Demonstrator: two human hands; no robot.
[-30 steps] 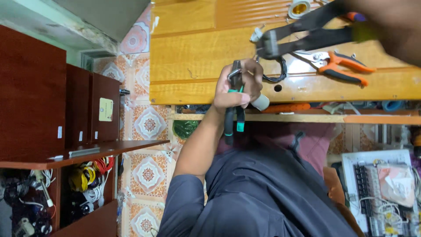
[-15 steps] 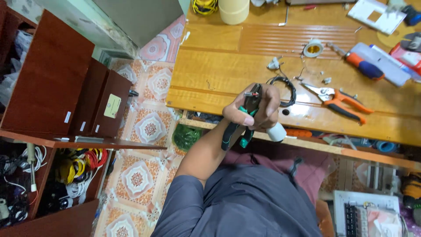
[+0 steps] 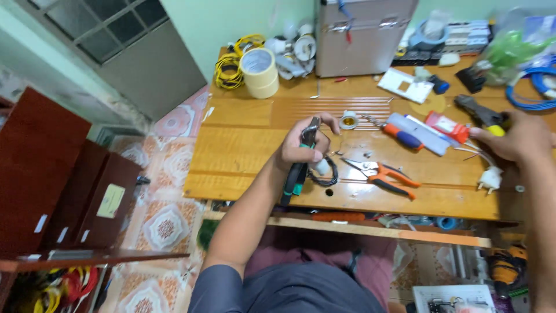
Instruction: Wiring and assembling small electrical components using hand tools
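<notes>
While over the table (image 3: 243, 150):
Left hand (image 3: 301, 148): gripping pliers (image 3: 298, 168), just left of the orange cutters (image 3: 382, 174).
Right hand (image 3: 515, 139): perhaps pinching a wire, far right of cutters.

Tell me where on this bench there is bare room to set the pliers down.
The barest patch is the near-left of the wooden bench, between the tape rolls behind and the left hand holding the black-handled pliers. A narrow strip runs along the front edge below the orange-handled cutters. The back and right, around the right hand, are crowded with tools and wire.
</notes>
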